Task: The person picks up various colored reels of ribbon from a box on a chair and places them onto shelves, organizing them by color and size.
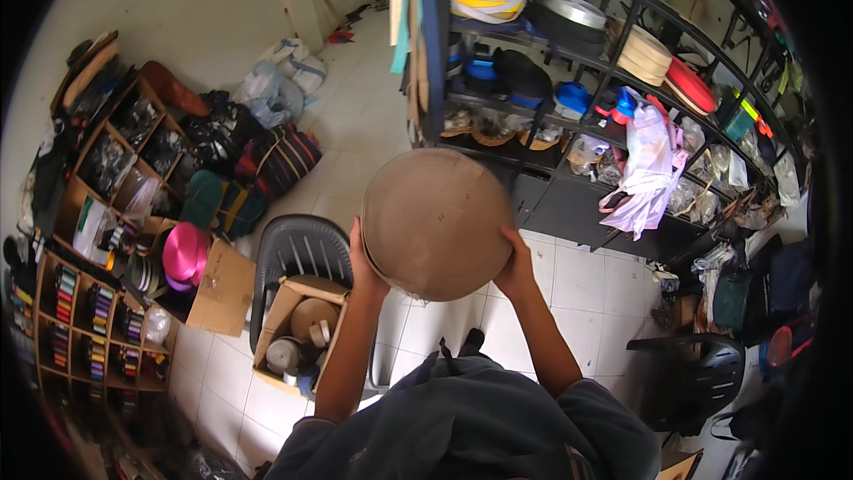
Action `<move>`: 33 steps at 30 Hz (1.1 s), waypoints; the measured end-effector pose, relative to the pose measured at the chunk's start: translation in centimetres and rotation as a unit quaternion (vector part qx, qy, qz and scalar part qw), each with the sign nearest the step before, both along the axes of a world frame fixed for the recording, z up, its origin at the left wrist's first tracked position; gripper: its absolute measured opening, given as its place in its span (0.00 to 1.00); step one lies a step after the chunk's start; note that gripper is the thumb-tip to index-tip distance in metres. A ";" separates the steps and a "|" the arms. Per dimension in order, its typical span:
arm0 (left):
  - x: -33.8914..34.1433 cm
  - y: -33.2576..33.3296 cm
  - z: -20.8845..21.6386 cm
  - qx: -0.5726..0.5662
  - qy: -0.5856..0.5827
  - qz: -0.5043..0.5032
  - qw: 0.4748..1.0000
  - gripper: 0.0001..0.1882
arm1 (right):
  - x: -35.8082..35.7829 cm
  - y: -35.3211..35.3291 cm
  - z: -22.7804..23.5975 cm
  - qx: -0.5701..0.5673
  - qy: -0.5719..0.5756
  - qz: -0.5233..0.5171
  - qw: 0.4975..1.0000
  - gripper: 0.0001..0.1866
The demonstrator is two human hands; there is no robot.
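I hold a large brown disc-shaped roll (437,224), which looks like wound webbing, up in front of me with both hands. My left hand (366,265) grips its left edge, and my right hand (515,267) is on the lower right edge, the fingers of both partly hidden by the roll. Below and to the left, an open cardboard box (265,357) rests on the seat of a black plastic chair (302,244). Inside that box are a brown roll (313,318) and several smaller pale rolls (283,356).
Ahead to the right stands a dark shelf rack (569,49) with webbing rolls, bags and a pale purple plastic bag (647,169). Thread cubbies (93,324), a pink roll (185,253) and heaped bags (277,160) line the left. Another black chair (697,378) stands right. White tiles (582,280) cover the floor.
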State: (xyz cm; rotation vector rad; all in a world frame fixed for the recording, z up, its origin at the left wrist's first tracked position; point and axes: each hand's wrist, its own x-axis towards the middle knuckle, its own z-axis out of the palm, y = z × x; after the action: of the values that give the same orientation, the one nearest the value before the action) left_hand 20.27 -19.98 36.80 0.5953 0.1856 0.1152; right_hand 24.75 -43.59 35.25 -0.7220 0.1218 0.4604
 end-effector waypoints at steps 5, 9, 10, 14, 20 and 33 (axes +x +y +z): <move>9.9 -6.5 4.6 0.044 -0.040 -0.052 0.997 0.29 | 5.3 -7.2 4.9 0.047 -0.058 -0.043 0.996 0.29; 16.6 -11.5 8.5 0.057 -0.023 -0.085 0.994 0.26 | 9.9 -11.4 8.0 0.049 -0.124 -0.106 0.985 0.30; 17.9 -12.6 9.4 0.056 -0.025 -0.090 0.994 0.26 | 11.1 -12.2 8.6 0.052 -0.133 -0.121 0.982 0.30; 22.4 -15.5 12.2 0.057 -0.077 -0.132 0.987 0.25 | 16.0 -14.6 10.7 0.084 -0.154 -0.167 0.970 0.28; 31.0 -13.2 13.3 0.183 -0.226 -0.230 0.929 0.25 | 24.8 -14.5 13.9 0.161 -0.186 -0.185 0.951 0.24; 46.8 -6.1 22.6 0.724 -0.340 0.217 0.559 0.21 | 41.3 -11.6 22.7 0.141 -0.259 -0.259 0.920 0.24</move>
State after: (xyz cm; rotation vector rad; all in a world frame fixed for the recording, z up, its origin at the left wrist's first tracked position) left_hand 67.04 -26.06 59.38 2.1177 -0.6495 1.0503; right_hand 66.03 -55.18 57.95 -0.4789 -0.2474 -0.2283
